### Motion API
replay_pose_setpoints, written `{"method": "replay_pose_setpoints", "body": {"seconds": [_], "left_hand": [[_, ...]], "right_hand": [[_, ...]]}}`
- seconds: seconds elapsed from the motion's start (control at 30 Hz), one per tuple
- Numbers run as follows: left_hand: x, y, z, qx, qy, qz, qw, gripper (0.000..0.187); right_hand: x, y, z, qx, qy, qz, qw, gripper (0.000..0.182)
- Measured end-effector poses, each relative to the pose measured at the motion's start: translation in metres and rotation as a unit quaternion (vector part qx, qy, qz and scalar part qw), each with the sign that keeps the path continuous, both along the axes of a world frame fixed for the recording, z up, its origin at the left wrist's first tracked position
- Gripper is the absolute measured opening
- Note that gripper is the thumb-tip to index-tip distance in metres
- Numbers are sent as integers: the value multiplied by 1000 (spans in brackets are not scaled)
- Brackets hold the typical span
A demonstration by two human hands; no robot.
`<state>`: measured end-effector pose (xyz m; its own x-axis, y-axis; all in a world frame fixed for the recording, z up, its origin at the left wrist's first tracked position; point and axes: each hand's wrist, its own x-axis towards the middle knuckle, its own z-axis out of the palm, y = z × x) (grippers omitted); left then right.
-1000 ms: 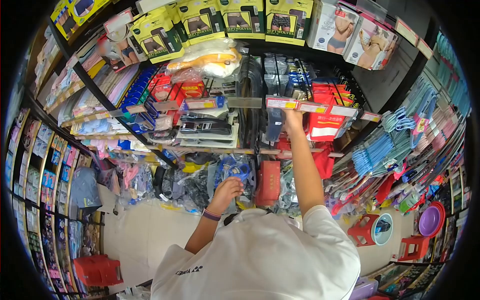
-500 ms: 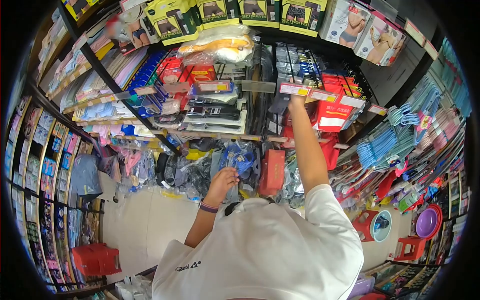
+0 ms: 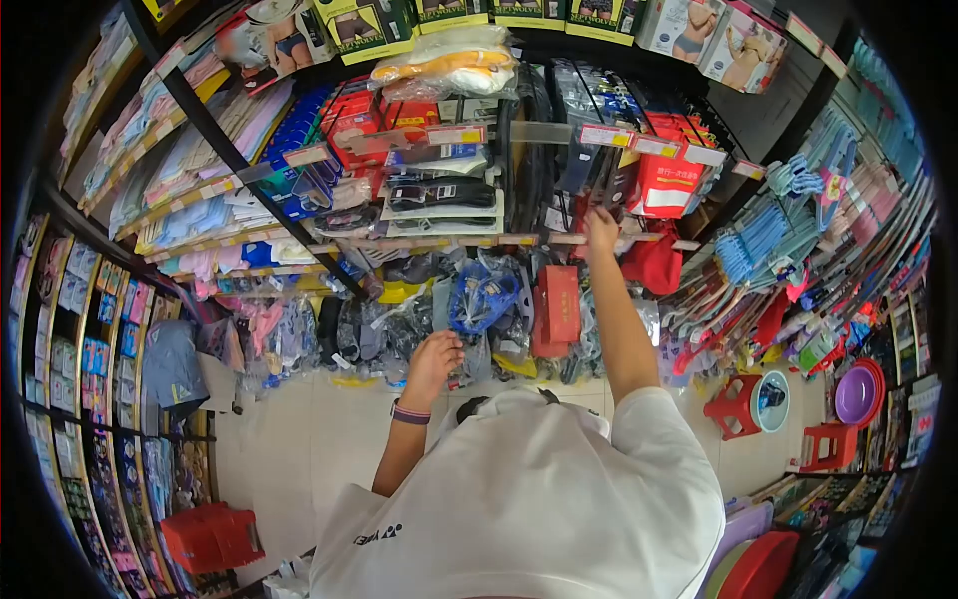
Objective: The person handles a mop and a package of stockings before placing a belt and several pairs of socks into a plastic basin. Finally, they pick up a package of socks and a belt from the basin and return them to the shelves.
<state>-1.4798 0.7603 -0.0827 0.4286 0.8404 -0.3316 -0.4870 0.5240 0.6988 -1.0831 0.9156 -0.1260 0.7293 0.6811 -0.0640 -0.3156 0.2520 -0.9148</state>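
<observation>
My right hand [image 3: 602,230] is at the shelf edge, its fingers closed at dark hanging packages [image 3: 605,190], left of a red package [image 3: 667,180] with white lettering. What exactly the fingers grip is too small to make out. Lower and to the left, my left hand [image 3: 435,361] hovers near blue items in clear plastic [image 3: 483,298]; its fingers are curled together and anything between them is hidden. A red box [image 3: 556,304] stands among bagged goods between the two hands.
Packed shelves rise ahead, with a metal shelf edge [image 3: 449,242] across the middle. Hangers [image 3: 748,250] crowd the right side. Red stools [image 3: 731,406] and a purple basin [image 3: 855,397] are at the right; a red stool [image 3: 212,536] sits at the lower left.
My right hand has moved down from the price labels to the lower shelf edge. My left hand has shifted slightly left. The view has shifted a little, with the upper shelves higher in the frame.
</observation>
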Motion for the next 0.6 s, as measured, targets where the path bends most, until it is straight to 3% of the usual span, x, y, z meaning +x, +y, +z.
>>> {"method": "replay_pose_setpoints", "body": {"seconds": [0.07,0.13,0.17,0.27,0.47,0.6], "left_hand": [[-13,-7,-6,-8,7,-12,1000,21],[-27,-14,-12,-18,19,-34,999,21],[-33,-16,-15,-31,29,-42,998,20],[-48,-23,-26,-55,46,-74,995,19],[-63,-31,-100,-120,62,-161,978,18],[-57,-41,-133,-167,77,-210,960,18]], "right_hand": [[-16,-53,-4,-31,53,-4,998,41],[-13,-108,-41,-30,110,20,993,36],[-23,-141,-36,-99,112,1,989,30],[-32,-236,-87,-189,166,-52,966,21],[-92,-428,-109,-304,223,-116,919,37],[-123,-524,-107,-318,249,-200,893,35]]}}
